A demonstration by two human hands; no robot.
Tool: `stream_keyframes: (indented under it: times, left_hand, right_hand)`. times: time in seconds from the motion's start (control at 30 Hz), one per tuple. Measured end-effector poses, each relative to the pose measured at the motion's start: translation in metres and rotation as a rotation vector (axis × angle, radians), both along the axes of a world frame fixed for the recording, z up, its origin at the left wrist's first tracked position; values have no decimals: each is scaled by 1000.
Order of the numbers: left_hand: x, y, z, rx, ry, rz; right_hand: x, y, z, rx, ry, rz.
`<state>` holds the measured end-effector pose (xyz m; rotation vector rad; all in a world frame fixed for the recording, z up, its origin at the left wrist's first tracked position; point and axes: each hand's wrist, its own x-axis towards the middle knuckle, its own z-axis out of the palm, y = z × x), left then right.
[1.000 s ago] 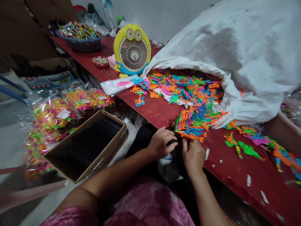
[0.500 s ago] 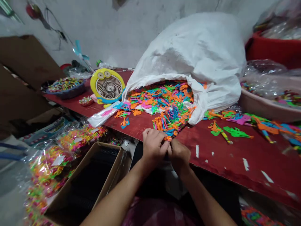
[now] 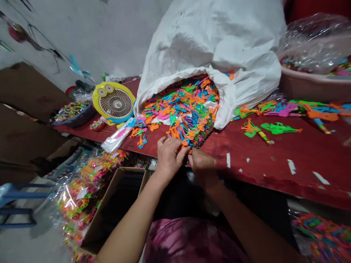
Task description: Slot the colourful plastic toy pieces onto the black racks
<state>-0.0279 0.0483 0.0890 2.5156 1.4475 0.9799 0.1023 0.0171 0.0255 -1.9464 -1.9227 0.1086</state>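
Observation:
My left hand (image 3: pixel 170 155) rests at the table's front edge, fingers curled and thumb pressed in, against the near end of a dense row of small plastic toy pieces (image 3: pixel 196 133). These are orange, blue, green and pink, standing side by side along a dark beaded-looking edge (image 3: pixel 210 136). Close beside it, my right hand (image 3: pixel 203 162) is closed in a pinch, its fingertips at the same near end. What either hand grips is hidden by the fingers. Behind the row, a large white sack (image 3: pixel 219 40) lies with its mouth open, and loose plastic pieces (image 3: pixel 181 98) spill out.
Left on the red table (image 3: pixel 255 160) stand a yellow fan (image 3: pixel 116 103) and a basin (image 3: pixel 72 116) of small pieces. A pink tub (image 3: pixel 309 86) is at right, near scattered toy pieces (image 3: pixel 282 128). Below left are a carton (image 3: pixel 109 195) of black items and filled plastic bags (image 3: pixel 75 199).
The view has tilted down and shifted, so the sack and row appear nearer. Both hands stay together at the row's near end; my right hand has drawn slightly lower than my left.

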Motion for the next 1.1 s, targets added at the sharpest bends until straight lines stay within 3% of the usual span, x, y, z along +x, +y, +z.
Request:
stream_keyframes:
  times: [0.23, 0.43, 0.8, 1.1]
  left_hand:
    - [-5, -6, -14, 96, -106, -23]
    - [1, -17, -25, 297, -159, 105]
    - [-17, 22, -1, 162, 68, 2]
    - [-13, 30, 7, 81, 151, 23]
  right_hand:
    - [15, -1, 5, -53, 96, 10]
    - [19, 0, 8, -52, 100, 45]
    - [37, 13, 12, -128, 264, 80]
    - [24, 9, 8, -73, 133, 114]
